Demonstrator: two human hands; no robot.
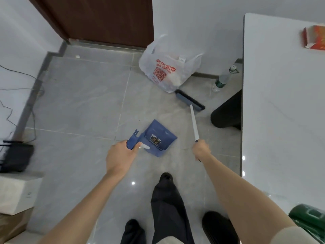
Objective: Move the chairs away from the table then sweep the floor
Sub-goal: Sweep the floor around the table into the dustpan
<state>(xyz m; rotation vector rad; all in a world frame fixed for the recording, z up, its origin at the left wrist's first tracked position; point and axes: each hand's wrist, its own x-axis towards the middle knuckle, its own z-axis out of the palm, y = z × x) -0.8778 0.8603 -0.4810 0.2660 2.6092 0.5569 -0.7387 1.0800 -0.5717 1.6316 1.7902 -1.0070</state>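
My left hand [121,156] grips the handle of a blue dustpan [157,137], which hangs tilted just over the grey tiled floor [84,95]. My right hand [201,149] grips the white pole of a broom [194,123]. The broom's blue head with dark bristles [190,100] rests on the floor beside a white plastic bag. The white table [281,103] stands along the right side. No chair is plainly in view.
A white plastic bag with red print [168,67] sits against the far wall, near a brown door [98,20]. A plastic bottle [221,81] stands beside the table's dark leg [228,111]. A black router [15,155] and cables lie at left. A red box [314,37] sits on the table.
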